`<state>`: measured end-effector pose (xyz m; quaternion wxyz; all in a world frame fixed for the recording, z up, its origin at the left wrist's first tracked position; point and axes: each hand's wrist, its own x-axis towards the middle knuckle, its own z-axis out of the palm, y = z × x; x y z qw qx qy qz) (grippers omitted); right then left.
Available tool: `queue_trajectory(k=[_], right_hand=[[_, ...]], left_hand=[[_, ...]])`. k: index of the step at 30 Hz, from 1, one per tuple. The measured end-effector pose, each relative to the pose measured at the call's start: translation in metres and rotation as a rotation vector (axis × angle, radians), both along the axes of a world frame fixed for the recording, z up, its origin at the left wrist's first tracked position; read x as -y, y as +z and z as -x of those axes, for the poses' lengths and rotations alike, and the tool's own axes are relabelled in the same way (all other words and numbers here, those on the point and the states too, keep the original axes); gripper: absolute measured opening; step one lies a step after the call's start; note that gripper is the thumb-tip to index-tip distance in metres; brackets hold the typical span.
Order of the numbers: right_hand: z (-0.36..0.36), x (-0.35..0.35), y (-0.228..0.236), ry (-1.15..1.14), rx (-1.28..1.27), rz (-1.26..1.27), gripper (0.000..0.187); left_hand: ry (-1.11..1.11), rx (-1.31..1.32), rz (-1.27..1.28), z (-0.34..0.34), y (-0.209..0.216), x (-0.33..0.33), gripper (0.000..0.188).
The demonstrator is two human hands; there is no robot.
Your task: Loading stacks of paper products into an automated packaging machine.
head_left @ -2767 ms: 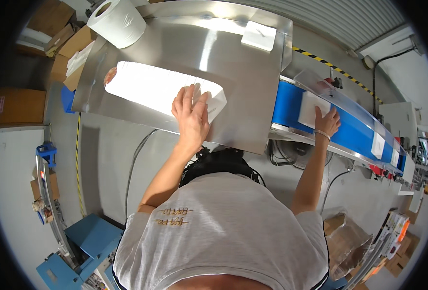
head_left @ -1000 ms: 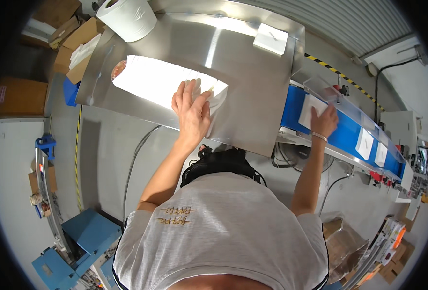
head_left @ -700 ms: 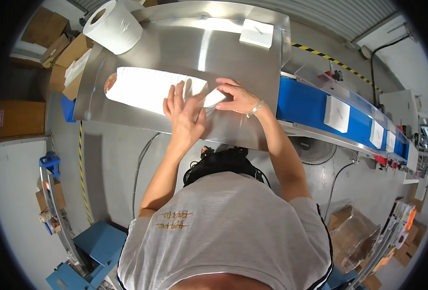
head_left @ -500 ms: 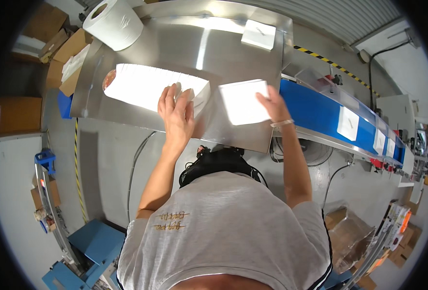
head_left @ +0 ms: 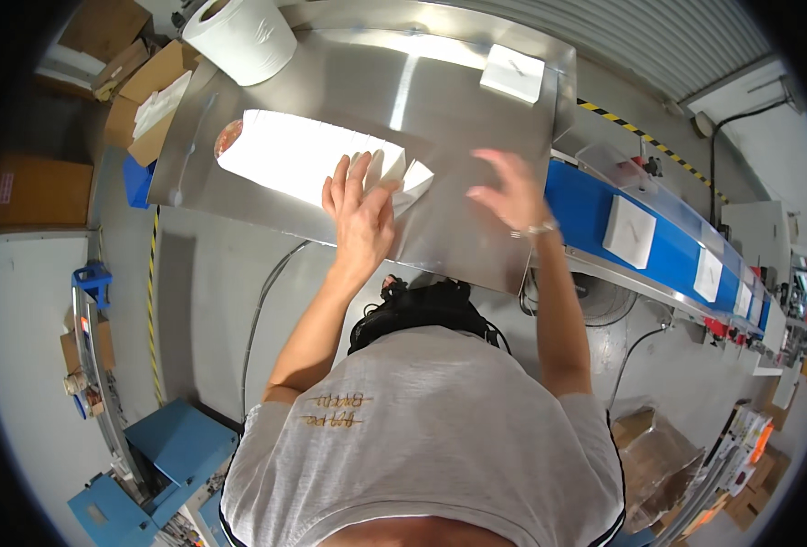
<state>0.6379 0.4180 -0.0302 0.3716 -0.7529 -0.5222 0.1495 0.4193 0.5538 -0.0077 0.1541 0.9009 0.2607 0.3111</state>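
A long row of flat white square packets [head_left: 285, 157] stands on edge on the steel table, with a reddish round piece [head_left: 230, 137] at its far left end. My left hand [head_left: 362, 214] rests on the right end of this row, fingers apart and touching the packets' edges. Just beyond its thumb, the end packet [head_left: 414, 185] leans away from the others with a gap behind it. My right hand [head_left: 513, 191], somewhat blurred, hovers over the table's right side with thumb and fingers apart. Nothing is in it.
The steel table [head_left: 458, 118] also bears a white roll [head_left: 244, 46] at back left and a white square stack [head_left: 513, 73] at back right. A blue conveyor belt [head_left: 586, 205] adjoins on the right, carrying several white packets [head_left: 630, 232]. An open carton [head_left: 153, 100] stands left.
The white packet my right hand held is gone from it, and that hand now is empty. The row's end packet has tipped to the right beside my left hand. Packets on the belt have shifted.
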Motion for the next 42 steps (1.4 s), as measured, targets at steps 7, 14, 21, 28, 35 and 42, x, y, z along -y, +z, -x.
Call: queue_trajectory(k=[7,14,21,28,35,42], right_hand=[[0.018,-0.041,-0.024,0.198,-0.430,-0.004,0.039],[-0.100,0.108,-0.146,-0.630,-0.303,0.035,0.027],[-0.089,0.117,-0.064,-0.979,0.595,0.139,0.055],[0.017,-0.038,-0.009,-0.008,-0.232,-0.026,0.046],[0.038,-0.079,-0.006,0.186,-0.437,0.027,0.046],[0.031,-0.075,-0.025,0.308,-0.405,-0.016,0.035]], left_hand=[[0.002,0.006,0.032,0.002,0.009,-0.008,0.041],[0.035,0.040,0.008,0.006,0.003,-0.022,0.031],[0.050,0.030,-0.075,0.006,-0.003,-0.021,0.029],[0.000,0.012,-0.138,0.010,-0.007,-0.021,0.032],[-0.053,-0.005,-0.143,0.013,0.000,-0.021,0.036],[-0.087,0.022,-0.028,0.007,0.009,-0.024,0.020]])
